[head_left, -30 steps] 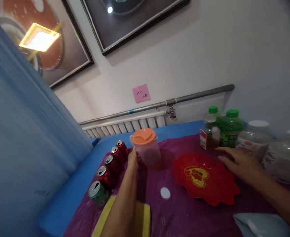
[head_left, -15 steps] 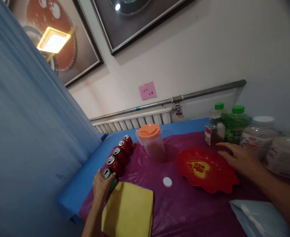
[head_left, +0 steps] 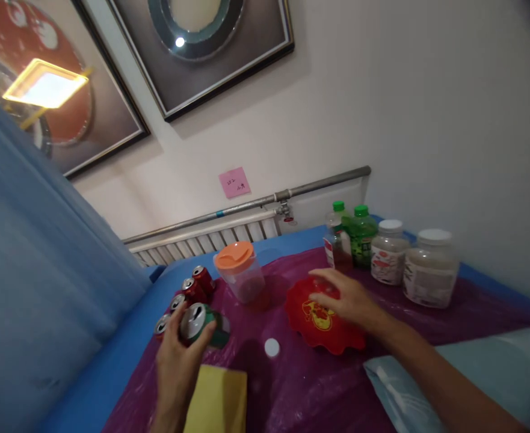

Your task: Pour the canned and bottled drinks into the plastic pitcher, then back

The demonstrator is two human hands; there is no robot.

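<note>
A green can (head_left: 217, 328) is tilted in the grip of my left hand (head_left: 178, 355), raised above the purple cover. Red cans (head_left: 204, 280) stand in a row just behind it. My right hand (head_left: 348, 300) hovers over the red scalloped plate (head_left: 298, 313), its thumb and fingers apart and nothing between them; it hides part of the plate. Between the hands, a white round lid (head_left: 272, 347) lies on the purple cover (head_left: 301, 385). The yellow cloth (head_left: 222, 400) is below the green can. A pitcher with an orange lid (head_left: 235, 258) stands behind.
Green-capped bottles (head_left: 363, 237) and white-lidded jars (head_left: 431, 270) line the back right. A light blue packet (head_left: 481, 373) lies at the right front. A blue curtain (head_left: 30, 252) hangs at the left; a radiator (head_left: 206, 240) runs along the wall.
My left hand has lifted the green can off the cover and moved it up. My right hand has shifted left over the plate. The camera view has turned to the right.
</note>
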